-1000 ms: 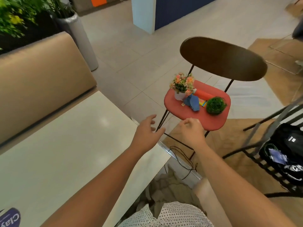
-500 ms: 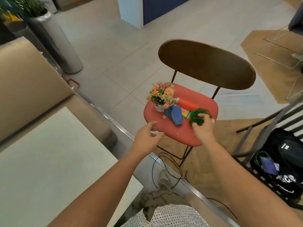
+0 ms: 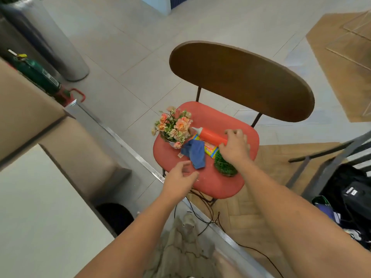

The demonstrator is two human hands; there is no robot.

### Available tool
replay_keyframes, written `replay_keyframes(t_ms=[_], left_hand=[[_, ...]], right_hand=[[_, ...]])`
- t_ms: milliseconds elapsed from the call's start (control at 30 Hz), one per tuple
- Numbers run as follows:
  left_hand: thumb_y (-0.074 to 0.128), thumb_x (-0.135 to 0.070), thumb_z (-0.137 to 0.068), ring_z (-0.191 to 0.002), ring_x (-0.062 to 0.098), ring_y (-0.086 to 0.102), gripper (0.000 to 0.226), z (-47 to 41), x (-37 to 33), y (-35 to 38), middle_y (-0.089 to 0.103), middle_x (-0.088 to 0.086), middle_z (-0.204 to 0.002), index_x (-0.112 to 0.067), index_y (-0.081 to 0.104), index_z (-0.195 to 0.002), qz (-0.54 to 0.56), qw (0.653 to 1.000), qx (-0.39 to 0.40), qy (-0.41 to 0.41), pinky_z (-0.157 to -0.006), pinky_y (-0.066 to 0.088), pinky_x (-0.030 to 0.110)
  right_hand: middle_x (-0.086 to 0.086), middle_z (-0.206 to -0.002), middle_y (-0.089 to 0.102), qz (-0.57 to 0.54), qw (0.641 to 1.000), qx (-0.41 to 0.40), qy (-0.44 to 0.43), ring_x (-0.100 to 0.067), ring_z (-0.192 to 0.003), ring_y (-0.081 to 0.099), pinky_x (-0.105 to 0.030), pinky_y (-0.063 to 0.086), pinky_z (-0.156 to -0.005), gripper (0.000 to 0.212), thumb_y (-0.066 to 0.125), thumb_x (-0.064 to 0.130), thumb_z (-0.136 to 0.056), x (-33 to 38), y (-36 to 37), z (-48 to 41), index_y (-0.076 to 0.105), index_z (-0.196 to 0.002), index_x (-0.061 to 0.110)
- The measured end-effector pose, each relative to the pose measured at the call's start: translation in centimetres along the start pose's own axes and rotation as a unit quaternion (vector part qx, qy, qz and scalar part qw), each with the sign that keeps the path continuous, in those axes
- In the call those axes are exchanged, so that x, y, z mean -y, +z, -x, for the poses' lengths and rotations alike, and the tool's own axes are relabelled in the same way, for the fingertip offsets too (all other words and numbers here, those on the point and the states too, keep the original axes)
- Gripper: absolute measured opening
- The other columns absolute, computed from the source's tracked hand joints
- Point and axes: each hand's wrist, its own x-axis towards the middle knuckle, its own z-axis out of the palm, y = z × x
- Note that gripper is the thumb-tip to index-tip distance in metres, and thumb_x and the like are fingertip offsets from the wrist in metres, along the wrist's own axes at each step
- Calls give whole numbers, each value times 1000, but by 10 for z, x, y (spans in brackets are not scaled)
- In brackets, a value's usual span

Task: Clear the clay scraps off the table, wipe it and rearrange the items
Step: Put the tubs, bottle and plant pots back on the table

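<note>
A red-seated chair (image 3: 210,183) holds a small pot of peach artificial flowers (image 3: 174,127), a crumpled blue cloth (image 3: 195,151), a yellow packet (image 3: 210,150), a round green moss ball (image 3: 224,167) and an orange bottle (image 3: 210,135) lying on its side. My right hand (image 3: 234,145) wraps over the bottle's right end, thumb on the near side and fingers on the far side; the bottle still rests on the seat. My left hand (image 3: 180,175) hovers at the seat's front left edge, fingers loosely apart, holding nothing. The white table (image 3: 40,217) lies at the lower left.
The chair's dark wooden backrest (image 3: 241,81) rises behind the items. A beige bench (image 3: 30,109) borders the table, with a green canister (image 3: 38,75) and a metal planter (image 3: 50,41) beyond it. A black bag (image 3: 351,193) sits on the right, and cables (image 3: 200,215) trail under the chair.
My view has swung closer over the chair. My right hand has left the green moss ball and moved back onto the orange bottle. My left hand has advanced to the seat's front edge.
</note>
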Motion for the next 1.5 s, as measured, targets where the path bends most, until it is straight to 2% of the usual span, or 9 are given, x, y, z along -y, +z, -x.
replay_keyframes(t_ms=[167, 233, 433, 767, 900, 1133, 1300, 1400, 1500], left_hand=[[75, -30, -90, -95, -8, 60, 30, -26, 0, 13, 63, -18, -106, -37, 62, -116, 22, 1000, -13, -18, -84, 52, 22], [76, -30, -90, -96, -7, 61, 28, -32, 0, 15, 64, -18, -106, -38, 61, -112, 25, 999, -21, -23, -81, 51, 19], [77, -31, -89, -99, -6, 60, 36, -50, 0, 14, 63, -18, -110, -33, 62, -122, 30, 998, -39, -34, -86, 53, 23], [75, -34, -90, -101, -5, 60, 34, -56, -9, 14, 63, -20, -107, -35, 60, -120, 2, 999, -23, -41, -94, 54, 31], [73, -38, -90, -102, -4, 62, 32, -54, -15, 15, 63, -21, -108, -40, 63, -120, -6, 1000, -9, -30, -90, 52, 27], [71, -55, -80, -101, 10, 71, 43, -52, -39, 5, 71, -11, -110, -45, 66, -122, 32, 999, 19, -15, -95, 58, 41], [74, -32, -93, -95, 20, 75, 36, -49, -64, -13, 74, 9, -108, -29, 65, -128, 105, 994, 19, 4, -89, 59, 41], [78, -33, -90, -90, 12, 74, 48, -40, -77, -25, 74, 1, -105, -26, 59, -134, 145, 989, -1, 11, -93, 60, 43], [84, -57, -71, -105, 12, 72, 77, -32, -79, -38, 75, -16, -102, -34, 53, -136, 165, 985, -37, 29, -96, 58, 48]], right_hand=[[-9, -151, 35, 71, 994, 83, 0, -34, -139, 35, -54, 34, -111, 62, 63, 24, -93, 8, 19, -49, 38, -149, 21], [-10, -150, 37, 97, 989, 107, 1, -35, -139, 36, -55, 33, -111, 63, 64, 22, -92, 11, 27, -63, 37, -149, 19], [-12, -140, 49, 164, 973, 164, -14, -37, -131, 48, -52, 39, -105, 53, 61, 14, -91, 14, 48, -90, 45, -141, 12], [-12, -135, 51, 163, 979, 93, -74, -36, -125, 52, -52, 44, -100, 56, 66, 6, -87, 4, 41, -98, 45, -138, 13], [-11, -134, 52, 116, 990, 41, -66, -36, -124, 52, -53, 43, -100, 52, 61, 3, -88, 2, 23, -103, 47, -137, 13], [-9, -131, 54, 7, 996, -64, -67, -35, -121, 51, -50, 43, -97, 52, 62, 21, -93, 6, -20, -87, 47, -142, 18], [-7, -128, 56, -75, 984, -128, -100, -30, -117, 52, -47, 44, -96, 54, 63, 30, -92, 16, -44, -41, 49, -144, 19], [-4, -125, 57, -157, 969, -143, -126, -26, -115, 53, -46, 48, -97, 55, 67, 32, -90, 28, -45, -6, 51, -141, 19], [1, -123, 56, -240, 953, -123, -139, -21, -114, 55, -39, 49, -98, 57, 73, 32, -88, 47, -41, 31, 53, -140, 21]])
